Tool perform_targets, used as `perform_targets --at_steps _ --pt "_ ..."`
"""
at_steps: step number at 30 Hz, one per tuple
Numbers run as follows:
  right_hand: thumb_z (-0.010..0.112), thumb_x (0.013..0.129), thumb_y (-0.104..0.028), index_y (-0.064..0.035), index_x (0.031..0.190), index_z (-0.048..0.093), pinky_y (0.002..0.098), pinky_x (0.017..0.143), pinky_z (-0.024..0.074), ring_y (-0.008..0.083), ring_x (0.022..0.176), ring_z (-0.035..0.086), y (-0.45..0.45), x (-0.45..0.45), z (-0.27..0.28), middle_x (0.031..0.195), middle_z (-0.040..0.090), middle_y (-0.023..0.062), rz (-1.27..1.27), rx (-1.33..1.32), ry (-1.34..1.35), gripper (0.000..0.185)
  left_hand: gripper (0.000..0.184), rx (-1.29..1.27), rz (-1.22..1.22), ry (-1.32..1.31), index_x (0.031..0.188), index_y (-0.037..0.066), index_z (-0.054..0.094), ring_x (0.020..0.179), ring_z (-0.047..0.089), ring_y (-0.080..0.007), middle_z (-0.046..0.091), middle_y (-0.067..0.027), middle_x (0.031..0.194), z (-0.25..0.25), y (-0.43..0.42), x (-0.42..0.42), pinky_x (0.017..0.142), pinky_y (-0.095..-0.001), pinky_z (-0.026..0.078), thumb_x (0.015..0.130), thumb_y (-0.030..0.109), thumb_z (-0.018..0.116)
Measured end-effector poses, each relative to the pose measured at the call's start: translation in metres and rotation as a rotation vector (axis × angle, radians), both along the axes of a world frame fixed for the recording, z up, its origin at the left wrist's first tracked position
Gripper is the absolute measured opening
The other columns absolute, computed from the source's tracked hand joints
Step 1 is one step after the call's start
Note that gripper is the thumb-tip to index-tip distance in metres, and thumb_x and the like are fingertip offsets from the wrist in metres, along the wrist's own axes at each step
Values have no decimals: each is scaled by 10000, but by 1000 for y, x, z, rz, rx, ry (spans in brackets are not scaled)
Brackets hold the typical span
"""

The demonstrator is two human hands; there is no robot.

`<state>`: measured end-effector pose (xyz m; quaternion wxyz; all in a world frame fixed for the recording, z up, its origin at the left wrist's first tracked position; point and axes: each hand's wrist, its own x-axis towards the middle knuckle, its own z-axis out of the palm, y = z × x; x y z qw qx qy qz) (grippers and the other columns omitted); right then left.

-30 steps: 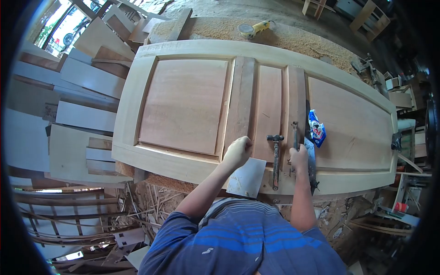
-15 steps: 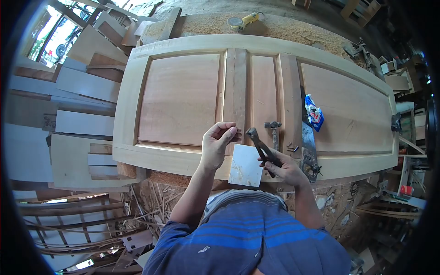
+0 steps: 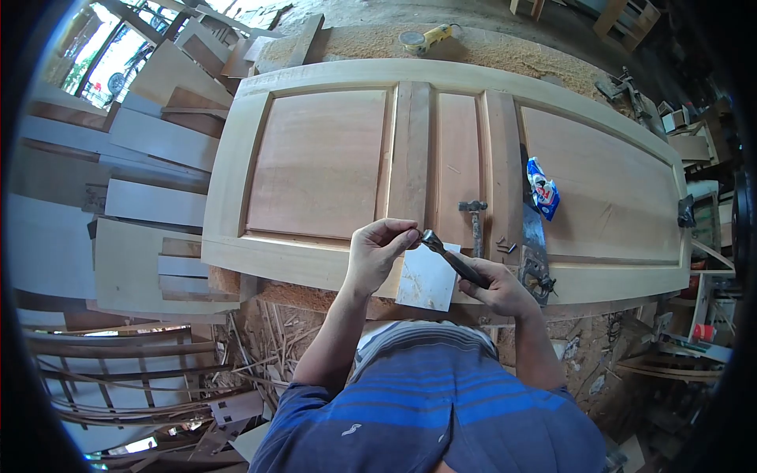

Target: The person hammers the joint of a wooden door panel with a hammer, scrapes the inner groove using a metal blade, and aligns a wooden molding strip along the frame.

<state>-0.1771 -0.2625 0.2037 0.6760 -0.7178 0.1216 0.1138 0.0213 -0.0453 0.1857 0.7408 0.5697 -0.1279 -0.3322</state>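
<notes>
Single head-worn view, facing forward and steeply down over the wearer's shirt (image 3: 418, 398) onto the panelled door (image 3: 315, 165), from close above its long near edge; all four door corners, and desk (image 3: 355, 46) beyond the far edge, fall within the wide, dark-rimmed field.

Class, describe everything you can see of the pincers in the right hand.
The pincers look like dark, worn metal, with a shinier, rounded head and handles gripped in the right hand. They slant above the white sheet, head close beside the left hand; whether those two touch is unclear.
</notes>
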Motion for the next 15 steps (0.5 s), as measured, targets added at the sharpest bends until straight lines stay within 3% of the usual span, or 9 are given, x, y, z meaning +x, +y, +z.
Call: perform_targets --at_steps 9,15 --pt "630 1175 -265 -266 1723 508 424 1168 504 274 1315 685 9 -15 -36 1461 734 186 69 -126 22 562 146 76 -36 -105 1188 -68 778 1004 808 -184 835 -139 1076 -13 13 -16 931 -319 673 1054 -10 779" --pt "629 1171 -257 -273 1722 505 442 1100 533 330 1217 716 16 -23 -39 1348 745 244 76 -163 80 565 141 140 -39 -130 1191 -60 779 999 803 -172 837 -136 1073 -26 23 -25 937 -310 663 1060 -10 774"
